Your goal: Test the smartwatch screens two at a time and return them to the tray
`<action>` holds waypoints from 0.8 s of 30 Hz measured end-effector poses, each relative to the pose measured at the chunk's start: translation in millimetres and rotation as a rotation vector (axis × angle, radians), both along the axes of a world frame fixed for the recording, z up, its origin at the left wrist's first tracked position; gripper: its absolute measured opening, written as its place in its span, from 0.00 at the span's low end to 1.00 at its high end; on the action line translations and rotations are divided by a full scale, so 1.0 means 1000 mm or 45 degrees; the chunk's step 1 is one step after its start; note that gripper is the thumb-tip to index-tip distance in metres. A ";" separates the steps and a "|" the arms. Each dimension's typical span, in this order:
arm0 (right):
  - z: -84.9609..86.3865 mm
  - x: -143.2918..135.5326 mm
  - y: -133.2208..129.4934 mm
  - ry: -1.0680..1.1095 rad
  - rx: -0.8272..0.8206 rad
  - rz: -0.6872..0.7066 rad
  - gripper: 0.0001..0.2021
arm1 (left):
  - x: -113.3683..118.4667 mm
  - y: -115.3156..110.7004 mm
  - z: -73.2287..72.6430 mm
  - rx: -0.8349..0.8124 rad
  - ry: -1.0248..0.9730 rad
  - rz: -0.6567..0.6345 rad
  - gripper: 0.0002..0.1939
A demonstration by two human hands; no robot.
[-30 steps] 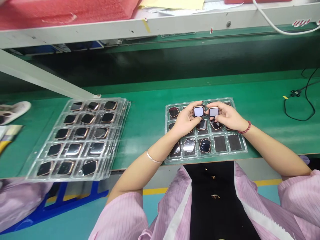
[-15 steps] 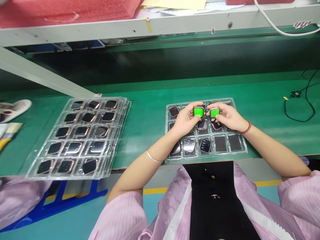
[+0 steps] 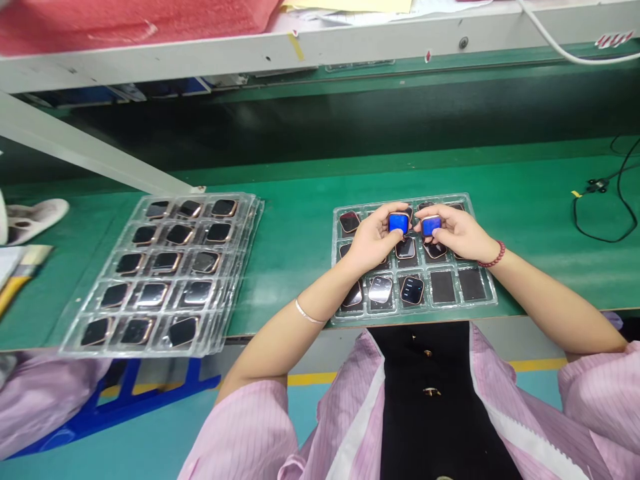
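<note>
Over a clear plastic tray (image 3: 489, 293), my left hand (image 3: 374, 239) holds a square watch with a lit blue screen (image 3: 399, 223), its thumb at the lower edge of the screen. Close beside it, my right hand (image 3: 457, 233) grips a second watch (image 3: 431, 225), also showing blue, with the thumb on its face. Below my hands, several dark-screened watches lie in the tray's pockets, among them one with small lit text (image 3: 411, 291). Two pockets at the near right corner, one of them here (image 3: 471, 284), hold no watch. My hands partly cover the upper rows.
On the left stands a stack of clear trays (image 3: 215, 333) filled with watches. A white shelf edge (image 3: 350, 39) crosses above the green bench (image 3: 295, 200). A black cable (image 3: 600, 237) lies at the right, a brush (image 3: 23, 273) and a pale object (image 3: 43, 220) at far left.
Both held watch screens have turned from green to blue. My hands keep nearly the same place and hold. The view has shifted slightly.
</note>
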State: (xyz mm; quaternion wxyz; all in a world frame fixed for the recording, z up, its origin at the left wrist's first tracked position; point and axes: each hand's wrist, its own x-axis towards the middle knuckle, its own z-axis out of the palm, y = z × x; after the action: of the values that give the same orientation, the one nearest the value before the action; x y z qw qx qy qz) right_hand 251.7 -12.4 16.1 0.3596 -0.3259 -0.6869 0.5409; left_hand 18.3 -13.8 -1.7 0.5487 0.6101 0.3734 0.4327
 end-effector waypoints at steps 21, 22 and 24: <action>0.001 0.000 0.000 -0.031 -0.028 0.005 0.19 | 0.002 0.000 -0.001 -0.024 -0.028 -0.005 0.20; 0.001 0.000 0.000 -0.027 -0.027 0.010 0.19 | 0.002 0.000 0.000 -0.026 -0.031 -0.005 0.20; 0.001 0.000 0.001 -0.018 -0.026 0.009 0.18 | 0.002 0.000 0.000 -0.028 -0.042 0.002 0.20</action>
State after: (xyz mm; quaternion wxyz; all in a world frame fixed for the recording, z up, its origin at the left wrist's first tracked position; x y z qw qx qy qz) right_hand 251.9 -11.8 17.4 0.3494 -0.3312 -0.6849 0.5469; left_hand 20.0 -13.6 -1.4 0.5611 0.5965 0.3695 0.4391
